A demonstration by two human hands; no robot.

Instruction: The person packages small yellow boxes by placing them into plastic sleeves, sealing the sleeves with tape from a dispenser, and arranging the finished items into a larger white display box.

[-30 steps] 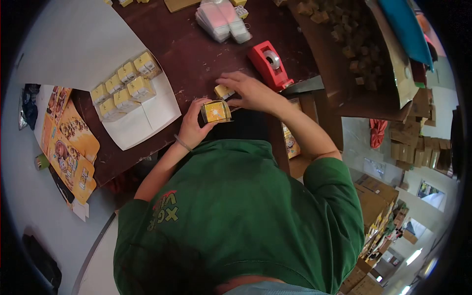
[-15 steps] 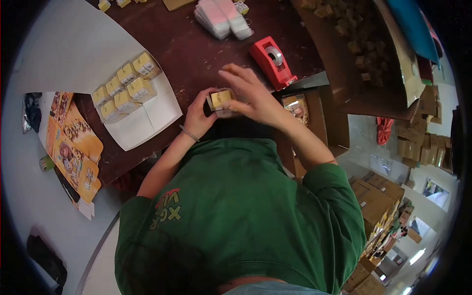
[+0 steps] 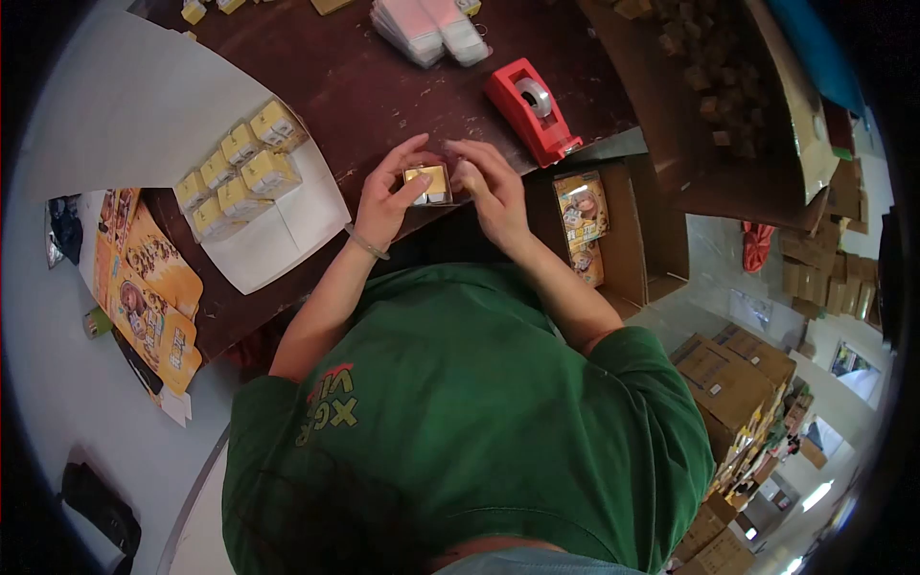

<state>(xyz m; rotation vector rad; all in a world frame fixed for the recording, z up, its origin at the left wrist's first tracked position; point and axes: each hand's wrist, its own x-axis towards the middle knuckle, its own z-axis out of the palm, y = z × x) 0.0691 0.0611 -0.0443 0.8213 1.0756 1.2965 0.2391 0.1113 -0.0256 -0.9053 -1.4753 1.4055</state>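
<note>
Near the table's front edge my left hand (image 3: 383,203) holds a small yellow box (image 3: 433,182), its thumb across the top face. My right hand (image 3: 496,199) is at the box's right side, fingers bent and pinching what looks like clear plastic wrapping (image 3: 464,174). The exact grip there is partly hidden. To the left, several similar yellow boxes (image 3: 243,192) in shiny clear wrap stand in two rows on a white card tray (image 3: 316,225). A red tape dispenser (image 3: 517,101) with a roll of clear tape lies beyond my right hand.
A stack of pink and clear plastic bags (image 3: 414,31) lies at the table's far side. On the right stand a large carton (image 3: 800,125) of small brown pieces and an open carton (image 3: 628,230) with printed orange boxes (image 3: 582,206). Flattened orange packaging (image 3: 144,297) lies left.
My right hand has gone from spread fingers over the box to a bent pinch at its right side. The box has shifted slightly upward, and my left thumb now lies across its top.
</note>
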